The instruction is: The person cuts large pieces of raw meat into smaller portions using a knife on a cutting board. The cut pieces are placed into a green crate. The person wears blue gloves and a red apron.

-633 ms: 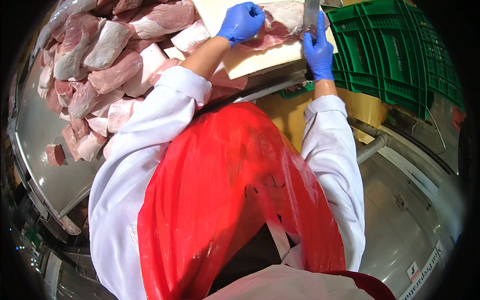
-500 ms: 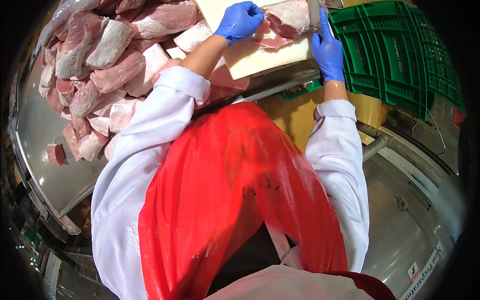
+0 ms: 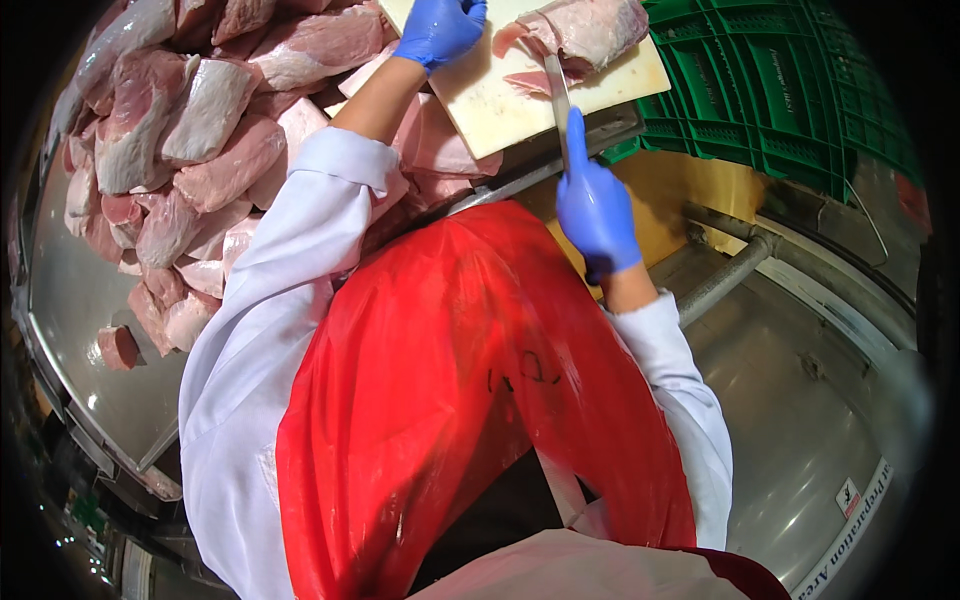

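My right hand (image 3: 598,210), in a blue glove, is closed round a knife (image 3: 554,90), index finger stretched along it; the blade's tip is in a pale piece of raw meat (image 3: 600,30) with a thin pink flap beneath, on a cream cutting board (image 3: 470,110). My left hand (image 3: 440,30), also blue-gloved, has its fingers curled at the top edge over the board's left part, apart from that piece; whether anything is inside them is hidden.
A heap of raw pork pieces (image 3: 215,175) fills the left of a steel table (image 3: 85,300), with one small piece (image 3: 117,347) apart. Green plastic crates (image 3: 770,90) lie at the right, above a metal rail (image 3: 725,280). My red apron covers the lower middle.
My right hand and knife have swung down and left across the meat toward me. My left hand has moved left and up, away from the meat.
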{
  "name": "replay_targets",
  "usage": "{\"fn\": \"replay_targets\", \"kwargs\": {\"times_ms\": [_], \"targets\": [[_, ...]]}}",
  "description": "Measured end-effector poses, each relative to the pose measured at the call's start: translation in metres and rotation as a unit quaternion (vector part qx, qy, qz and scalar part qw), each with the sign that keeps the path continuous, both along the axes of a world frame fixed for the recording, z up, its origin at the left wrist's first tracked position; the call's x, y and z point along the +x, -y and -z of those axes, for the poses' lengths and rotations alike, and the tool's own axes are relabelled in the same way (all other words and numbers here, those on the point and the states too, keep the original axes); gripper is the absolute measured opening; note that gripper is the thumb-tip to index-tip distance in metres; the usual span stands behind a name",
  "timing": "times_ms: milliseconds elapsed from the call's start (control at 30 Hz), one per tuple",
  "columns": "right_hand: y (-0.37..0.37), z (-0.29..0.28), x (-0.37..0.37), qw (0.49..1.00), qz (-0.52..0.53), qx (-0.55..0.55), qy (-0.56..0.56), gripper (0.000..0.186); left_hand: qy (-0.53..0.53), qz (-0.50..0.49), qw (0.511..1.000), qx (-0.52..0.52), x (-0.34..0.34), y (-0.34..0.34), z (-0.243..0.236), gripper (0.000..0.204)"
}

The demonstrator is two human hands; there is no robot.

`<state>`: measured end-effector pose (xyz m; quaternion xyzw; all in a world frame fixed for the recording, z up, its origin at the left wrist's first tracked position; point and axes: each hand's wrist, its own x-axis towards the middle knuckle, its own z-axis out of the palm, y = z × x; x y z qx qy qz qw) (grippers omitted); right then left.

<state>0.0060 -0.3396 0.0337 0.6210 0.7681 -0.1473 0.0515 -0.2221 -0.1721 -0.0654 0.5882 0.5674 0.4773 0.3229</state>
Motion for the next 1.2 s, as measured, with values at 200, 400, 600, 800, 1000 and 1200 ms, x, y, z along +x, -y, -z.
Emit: {"fn": "replay_targets", "kwargs": {"times_ms": [200,400,600,800,1000,1200], "targets": [[0.026,-0.035,0.02,0.982,0.068,0.048,-0.17,0.073,-0.068,-0.076,0.994,0.041,-0.005,-0.013,-0.019,0.028],[-0.099,-0.05,-0.029,0.942,0.139,0.035,-0.304,0.068,-0.135,0.043,0.989,-0.052,0.032,-0.02,-0.021,0.035],[-0.204,-0.038,-0.058,0.976,0.08,0.117,-0.167,0.059,-0.06,0.086,0.993,-0.054,0.022,-0.012,-0.02,0.028],[-0.232,0.015,-0.056,0.938,-0.216,-0.026,0.269,0.031,-0.04,0.053,0.998,-0.023,0.024,-0.006,-0.01,0.028],[-0.15,0.054,-0.036,0.985,-0.083,0.134,0.074,0.051,-0.05,0.046,0.997,-0.035,0.021,-0.003,-0.016,0.028],[-0.065,-0.028,-0.036,0.988,-0.095,0.006,0.118,0.07,-0.055,0.023,0.998,-0.003,0.028,-0.003,-0.012,0.028]]}}
